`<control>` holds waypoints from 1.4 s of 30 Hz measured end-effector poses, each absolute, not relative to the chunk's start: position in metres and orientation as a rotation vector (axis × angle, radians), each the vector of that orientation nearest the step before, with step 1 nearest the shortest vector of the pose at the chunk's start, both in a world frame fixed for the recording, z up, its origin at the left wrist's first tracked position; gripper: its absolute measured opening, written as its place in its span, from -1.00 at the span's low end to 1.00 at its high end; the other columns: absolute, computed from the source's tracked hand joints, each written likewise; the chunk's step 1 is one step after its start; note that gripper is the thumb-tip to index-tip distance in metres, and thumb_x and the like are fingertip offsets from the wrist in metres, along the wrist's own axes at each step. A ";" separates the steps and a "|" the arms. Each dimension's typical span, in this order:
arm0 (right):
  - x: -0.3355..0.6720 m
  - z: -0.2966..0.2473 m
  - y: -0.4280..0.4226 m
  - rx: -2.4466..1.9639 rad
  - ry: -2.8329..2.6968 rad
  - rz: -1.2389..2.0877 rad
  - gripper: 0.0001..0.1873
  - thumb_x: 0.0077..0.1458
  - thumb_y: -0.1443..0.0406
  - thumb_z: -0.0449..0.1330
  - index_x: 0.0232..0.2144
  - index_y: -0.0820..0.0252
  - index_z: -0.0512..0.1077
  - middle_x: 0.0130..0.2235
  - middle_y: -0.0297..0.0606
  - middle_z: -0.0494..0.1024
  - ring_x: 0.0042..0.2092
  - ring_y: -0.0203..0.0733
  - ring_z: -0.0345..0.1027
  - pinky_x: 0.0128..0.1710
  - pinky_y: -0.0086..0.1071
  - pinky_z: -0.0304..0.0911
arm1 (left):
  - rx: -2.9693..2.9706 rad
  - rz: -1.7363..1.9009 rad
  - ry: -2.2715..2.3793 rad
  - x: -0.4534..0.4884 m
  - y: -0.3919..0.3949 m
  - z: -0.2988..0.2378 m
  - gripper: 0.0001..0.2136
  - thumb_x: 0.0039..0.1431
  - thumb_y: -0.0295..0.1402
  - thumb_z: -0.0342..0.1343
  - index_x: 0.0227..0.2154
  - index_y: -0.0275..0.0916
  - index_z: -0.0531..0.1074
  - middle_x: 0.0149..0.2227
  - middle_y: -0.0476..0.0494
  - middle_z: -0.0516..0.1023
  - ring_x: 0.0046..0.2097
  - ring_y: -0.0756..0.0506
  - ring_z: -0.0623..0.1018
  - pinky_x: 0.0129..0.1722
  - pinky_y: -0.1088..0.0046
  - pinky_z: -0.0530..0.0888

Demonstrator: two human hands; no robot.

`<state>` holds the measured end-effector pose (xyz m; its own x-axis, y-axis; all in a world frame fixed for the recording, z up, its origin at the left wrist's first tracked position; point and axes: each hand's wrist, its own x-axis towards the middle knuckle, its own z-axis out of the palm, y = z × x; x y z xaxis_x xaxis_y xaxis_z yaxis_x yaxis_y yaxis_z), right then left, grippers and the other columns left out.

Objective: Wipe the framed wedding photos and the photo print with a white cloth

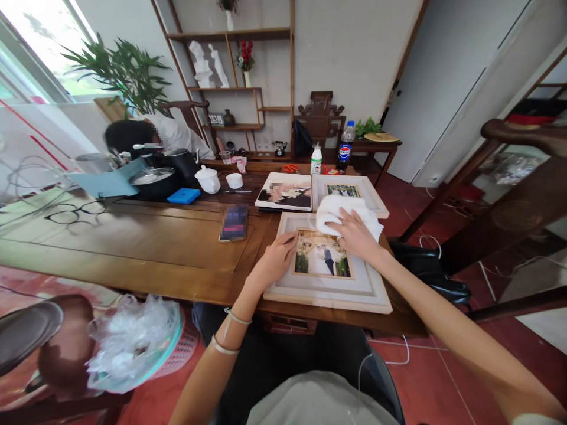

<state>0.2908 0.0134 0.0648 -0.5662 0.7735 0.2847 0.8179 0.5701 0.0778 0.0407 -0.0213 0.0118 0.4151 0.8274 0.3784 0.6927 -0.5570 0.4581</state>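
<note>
Lying flat near the table's (pixel 186 236) front edge, the frame (pixel 325 285) is being touched at its left side by the left hand (pixel 278 258), with fingers close together. The cloth (pixel 330 211) is being held against its far edge by the right hand (pixel 358 235), with fingers slightly spread. Wiping seems under way; how much is being left cannot be told.

White cloth (pixel 336 209) partly hides the near frame (pixel 321 287) (far-right corner).

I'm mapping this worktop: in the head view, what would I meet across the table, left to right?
Eyeglasses, lidded black pan, white teapot, white cup, left hand, white cloth under the right hand.
</note>
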 end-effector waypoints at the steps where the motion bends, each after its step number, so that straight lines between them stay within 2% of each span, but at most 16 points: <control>1: 0.288 0.065 0.013 -1.299 -2.615 -0.265 -0.37 -0.13 0.58 0.02 0.03 0.20 0.39 0.17 -0.09 0.33 0.27 0.11 -0.06 0.20 0.11 -0.13 | 2.439 0.846 1.340 0.041 -0.021 0.012 -0.63 0.29 -0.41 -0.17 0.11 -0.23 0.30 0.17 -0.26 0.32 0.21 -0.17 0.30 0.16 0.14 0.31; 5: 0.277 0.070 -0.022 -1.129 -2.760 -0.074 -0.34 -0.18 0.61 -0.02 -0.02 0.15 0.42 0.22 -0.15 0.25 0.25 0.05 0.02 0.17 0.09 -0.07 | 2.437 0.840 1.341 0.041 -0.021 0.011 -0.62 0.28 -0.43 -0.17 0.12 -0.25 0.29 0.18 -0.27 0.31 0.21 -0.16 0.30 0.16 0.16 0.32; 9: 0.275 0.095 -0.088 -1.020 -2.846 0.218 -0.35 -0.25 0.60 -0.03 -0.10 0.11 0.47 0.11 -0.15 0.39 0.21 -0.02 0.11 0.16 -0.01 0.03 | 2.446 0.874 1.321 0.041 -0.019 0.008 -0.63 0.27 -0.45 -0.17 0.11 -0.23 0.31 0.17 -0.26 0.32 0.21 -0.16 0.31 0.16 0.16 0.32; 11: 0.274 0.109 -0.118 -1.054 -2.841 0.350 -0.34 -0.24 0.59 -0.04 -0.09 0.05 0.46 0.04 -0.19 0.45 0.19 -0.07 0.16 0.13 -0.09 0.11 | 2.445 0.885 1.325 0.041 -0.018 0.007 -0.62 0.27 -0.45 -0.16 0.11 -0.22 0.30 0.17 -0.25 0.32 0.21 -0.15 0.31 0.16 0.16 0.32; 13: 0.272 0.113 -0.137 -1.086 -2.825 0.418 -0.32 -0.22 0.58 -0.03 -0.05 0.01 0.43 0.07 -0.21 0.43 0.20 -0.07 0.15 0.15 -0.08 0.10 | 2.442 0.885 1.335 0.041 -0.018 0.006 -0.62 0.27 -0.45 -0.16 0.11 -0.22 0.30 0.17 -0.25 0.33 0.21 -0.15 0.30 0.17 0.16 0.32; 18: 0.266 0.083 -0.123 -1.197 -2.737 0.242 -0.27 -0.23 0.58 0.00 0.04 0.08 0.37 0.24 -0.18 0.22 0.29 0.04 -0.08 0.22 0.06 -0.09 | 2.463 0.876 1.313 0.041 -0.018 0.008 -0.62 0.27 -0.47 -0.17 0.11 -0.24 0.30 0.18 -0.26 0.31 0.21 -0.16 0.29 0.17 0.18 0.32; 24: 0.274 0.062 -0.033 -1.391 -2.632 -0.173 -0.37 -0.14 0.56 0.03 0.04 0.18 0.38 0.24 -0.12 0.22 0.28 0.15 -0.08 0.20 0.13 -0.12 | 2.454 0.859 1.307 0.041 -0.021 0.012 -0.63 0.28 -0.44 -0.17 0.10 -0.26 0.31 0.17 -0.27 0.32 0.21 -0.16 0.30 0.17 0.18 0.31; 28: 0.262 0.067 0.001 -1.407 -2.606 -0.209 -0.38 -0.05 0.54 0.03 0.09 0.18 0.33 0.24 -0.12 0.21 0.29 0.18 -0.14 0.18 0.15 -0.10 | 2.443 0.856 1.323 0.042 -0.021 0.013 -0.63 0.27 -0.45 -0.16 0.10 -0.25 0.31 0.17 -0.27 0.31 0.21 -0.17 0.29 0.17 0.15 0.31; 31: 0.241 0.067 -0.012 -1.447 -2.684 -0.142 -0.39 -0.04 0.54 0.04 0.09 0.18 0.34 0.25 -0.08 0.19 0.27 0.26 -0.14 0.13 0.22 -0.06 | 2.447 0.873 1.291 0.042 -0.021 0.013 -0.64 0.27 -0.47 -0.16 0.07 -0.24 0.34 0.16 -0.26 0.33 0.21 -0.16 0.30 0.17 0.19 0.31; 35: 0.216 0.073 -0.069 -1.580 -2.767 -0.009 -0.44 -0.02 0.51 0.05 0.07 0.19 0.36 0.22 0.01 0.22 0.22 0.39 -0.02 0.05 0.27 0.03 | 2.450 0.870 1.280 0.041 -0.018 0.010 -0.63 0.27 -0.47 -0.16 0.09 -0.26 0.33 0.18 -0.27 0.31 0.21 -0.16 0.30 0.17 0.18 0.31; 38: 0.201 0.085 -0.110 -1.457 -2.847 0.065 -0.53 0.01 0.44 0.06 0.01 0.19 0.41 0.17 0.01 0.30 0.20 0.35 0.04 0.05 0.19 0.07 | 2.453 0.877 1.317 0.039 -0.012 0.002 -0.63 0.27 -0.45 -0.13 0.10 -0.23 0.31 0.17 -0.26 0.32 0.20 -0.16 0.32 0.15 0.18 0.34; 42: 0.188 0.088 -0.130 -1.359 -2.840 0.158 -0.58 0.08 0.40 0.01 -0.01 0.23 0.42 0.21 0.08 0.22 0.25 0.30 -0.06 0.13 0.21 -0.06 | 2.475 0.864 1.334 0.038 -0.006 -0.003 -0.62 0.25 -0.50 -0.14 0.10 -0.25 0.31 0.15 -0.26 0.35 0.18 -0.15 0.34 0.14 0.20 0.36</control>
<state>0.1883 -0.1299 0.0879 -0.6284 0.7761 -0.0528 0.7771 0.6235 -0.0858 0.0378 -0.0055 -0.0032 0.4222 0.8140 0.3989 0.6970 -0.5729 0.4313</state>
